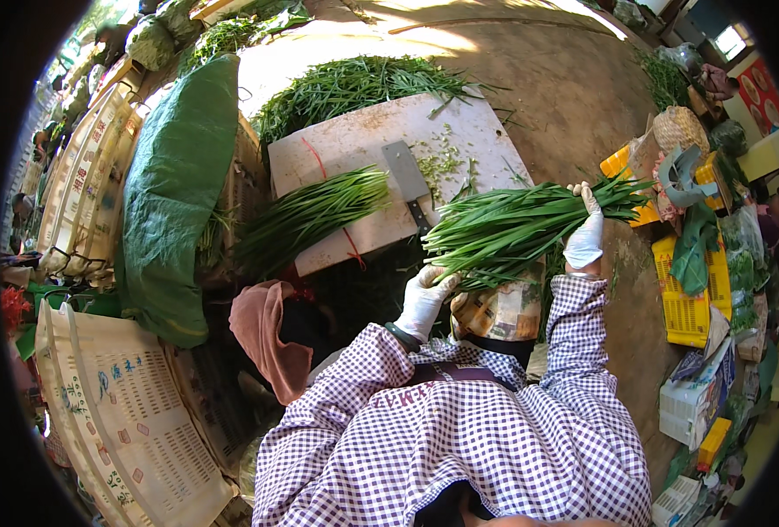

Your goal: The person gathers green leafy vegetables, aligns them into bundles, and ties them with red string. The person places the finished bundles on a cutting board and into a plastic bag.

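My right hand [586,227], in a white glove, grips a thick bunch of garlic chives [514,221] near its leafy tips. The bunch lies slanted above my lap, its pale stem ends pointing left. My left hand [425,300], also gloved, has its fingers closed at the lower edge of the stem ends; its exact hold is partly hidden. Beyond it a second bunch of garlic chives [323,211] rests on a white board [376,125], over a red tie [352,247]. A cleaver [405,172] lies flat there, its black handle towards me, beside chopped green bits [439,165].
Loose chives [363,82] are heaped behind the board. At left stand pale plastic crates [132,408] and a green sheet [175,197]; a brown cloth [274,336] hangs nearby. Yellow crates [692,290] and mixed goods line the right side, past the bare brown floor [574,99].
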A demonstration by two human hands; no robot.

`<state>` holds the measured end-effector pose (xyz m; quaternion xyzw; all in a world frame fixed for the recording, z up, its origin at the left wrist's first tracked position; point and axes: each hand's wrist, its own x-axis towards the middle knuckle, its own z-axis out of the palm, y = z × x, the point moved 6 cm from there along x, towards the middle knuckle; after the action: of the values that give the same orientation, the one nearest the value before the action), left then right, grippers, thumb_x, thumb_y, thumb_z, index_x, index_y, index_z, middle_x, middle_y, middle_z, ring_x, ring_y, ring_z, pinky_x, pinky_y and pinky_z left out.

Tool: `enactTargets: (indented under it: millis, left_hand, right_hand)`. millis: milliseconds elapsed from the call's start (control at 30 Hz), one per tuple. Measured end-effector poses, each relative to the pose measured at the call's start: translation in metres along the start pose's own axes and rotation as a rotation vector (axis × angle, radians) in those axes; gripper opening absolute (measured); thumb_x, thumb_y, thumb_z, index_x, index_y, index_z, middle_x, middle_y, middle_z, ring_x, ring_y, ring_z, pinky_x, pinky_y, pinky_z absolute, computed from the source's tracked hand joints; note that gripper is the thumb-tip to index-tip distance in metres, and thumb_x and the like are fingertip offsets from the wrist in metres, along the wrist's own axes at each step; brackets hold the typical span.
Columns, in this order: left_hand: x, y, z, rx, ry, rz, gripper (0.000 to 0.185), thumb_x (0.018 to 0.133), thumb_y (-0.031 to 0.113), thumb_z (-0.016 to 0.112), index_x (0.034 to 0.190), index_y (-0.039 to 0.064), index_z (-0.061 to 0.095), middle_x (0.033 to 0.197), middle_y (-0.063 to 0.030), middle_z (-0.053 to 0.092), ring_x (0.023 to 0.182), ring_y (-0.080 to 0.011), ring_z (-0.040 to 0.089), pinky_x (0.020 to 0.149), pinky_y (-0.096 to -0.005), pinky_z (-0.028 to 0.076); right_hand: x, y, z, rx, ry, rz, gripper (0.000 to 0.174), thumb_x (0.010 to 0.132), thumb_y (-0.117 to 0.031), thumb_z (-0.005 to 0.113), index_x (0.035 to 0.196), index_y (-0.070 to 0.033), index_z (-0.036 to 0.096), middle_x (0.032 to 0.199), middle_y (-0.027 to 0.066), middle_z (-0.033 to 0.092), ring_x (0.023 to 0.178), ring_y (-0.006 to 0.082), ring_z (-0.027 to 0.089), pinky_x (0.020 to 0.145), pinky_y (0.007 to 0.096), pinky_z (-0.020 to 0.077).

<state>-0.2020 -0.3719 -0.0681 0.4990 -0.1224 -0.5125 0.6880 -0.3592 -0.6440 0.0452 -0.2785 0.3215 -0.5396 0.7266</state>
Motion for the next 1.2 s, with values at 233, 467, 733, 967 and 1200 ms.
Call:
enactTargets:
  millis: [233, 467, 733, 967, 1200]
  left_hand:
    - [-0.007, 0.032, -0.030, 0.679, -0.189, 0.313, 0.018, 0.084, 0.017, 0.074, 0.090, 0.001, 0.069, 0.080, -0.0031, 0.064, 0.077, -0.0157, 0.061, 0.072, -0.0285, 0.048]
    - [-0.041, 0.069, -0.037, 1.320, 0.191, 0.602, 0.011, 0.072, 0.016, 0.074, 0.073, 0.006, 0.069, 0.076, -0.0087, 0.064, 0.067, -0.0282, 0.063, 0.063, -0.0389, 0.051]
    - [-0.035, 0.048, -0.065, 1.790, 0.033, 0.265, 0.011, 0.074, 0.019, 0.066, 0.067, 0.010, 0.068, 0.074, -0.0090, 0.062, 0.068, -0.0281, 0.063, 0.062, -0.0413, 0.050]
    - [-0.040, 0.076, 0.008, 1.270, -0.033, 0.816, 0.015, 0.078, 0.016, 0.066, 0.092, 0.010, 0.066, 0.082, -0.0093, 0.062, 0.074, -0.0283, 0.062, 0.067, -0.0410, 0.048]
    - [-0.015, 0.069, 0.039, 1.239, -0.062, 0.669, 0.012, 0.077, 0.019, 0.070, 0.084, 0.008, 0.069, 0.075, -0.0101, 0.063, 0.068, -0.0309, 0.062, 0.062, -0.0415, 0.049]
  right_hand:
    - [0.003, -0.002, -0.005, 0.020, 0.017, -0.026, 0.011, 0.090, -0.016, 0.067, 0.096, -0.007, 0.066, 0.091, 0.0011, 0.066, 0.092, 0.0161, 0.063, 0.088, 0.0318, 0.0522]
    - [-0.002, -0.003, -0.005, 0.011, 0.069, 0.014, 0.012, 0.090, -0.021, 0.067, 0.092, -0.009, 0.066, 0.091, 0.0012, 0.065, 0.090, 0.0160, 0.062, 0.088, 0.0338, 0.0518]
    - [-0.005, -0.024, 0.010, -0.017, -0.030, -0.027, 0.012, 0.091, -0.023, 0.066, 0.089, -0.011, 0.065, 0.091, 0.0000, 0.065, 0.091, 0.0151, 0.061, 0.087, 0.0334, 0.0511]
    - [-0.013, -0.024, 0.018, -0.041, 0.003, -0.013, 0.011, 0.090, -0.023, 0.066, 0.090, -0.012, 0.065, 0.092, -0.0008, 0.065, 0.092, 0.0140, 0.061, 0.087, 0.0327, 0.0507]
    - [-0.006, -0.020, 0.013, -0.054, -0.024, -0.019, 0.011, 0.090, -0.021, 0.067, 0.094, -0.011, 0.067, 0.093, -0.0018, 0.065, 0.095, 0.0137, 0.060, 0.091, 0.0329, 0.0496]
